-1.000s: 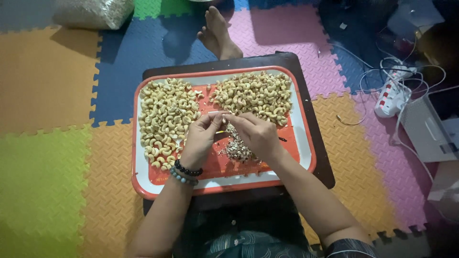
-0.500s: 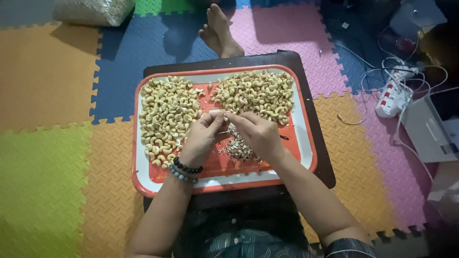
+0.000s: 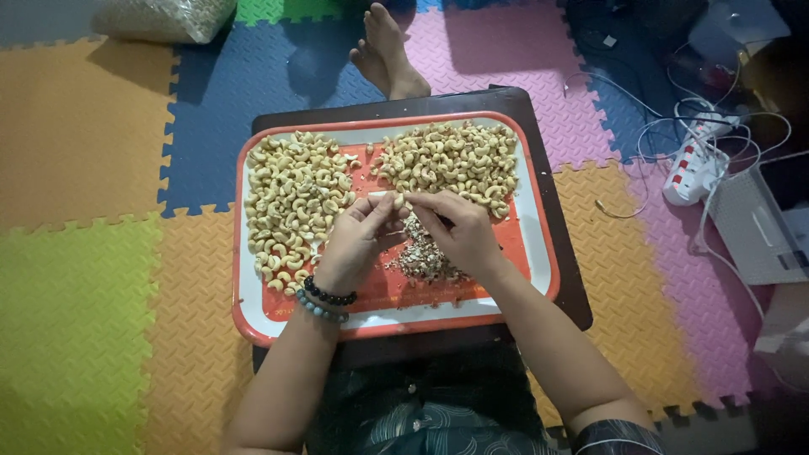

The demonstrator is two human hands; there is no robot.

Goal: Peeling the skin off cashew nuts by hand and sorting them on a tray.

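**Both hands pinching one cashew above the tray**

While two cashew heaps are lying at the far end of the red-rimmed tray (image 3: 244, 303), the left hand (image 3: 350, 244) and right hand (image 3: 459, 236) are meeting above the tray's middle, fingers clamped together on one cashew (image 3: 398, 200), over a pile of husk scraps (image 3: 421, 257).

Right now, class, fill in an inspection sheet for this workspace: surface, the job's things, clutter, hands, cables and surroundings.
Surface: red-rimmed tray on a dark low table.
Job's things: two heaps of cashew nuts, left heap and right heap; one nut pinched between both hands.
Clutter: pile of peelings under the hands.
Hands: left hand, beaded bracelets at the wrist; right hand.
Cables: white leads and power strip, right.
Surroundings: coloured foam mats; a foot; a sack.
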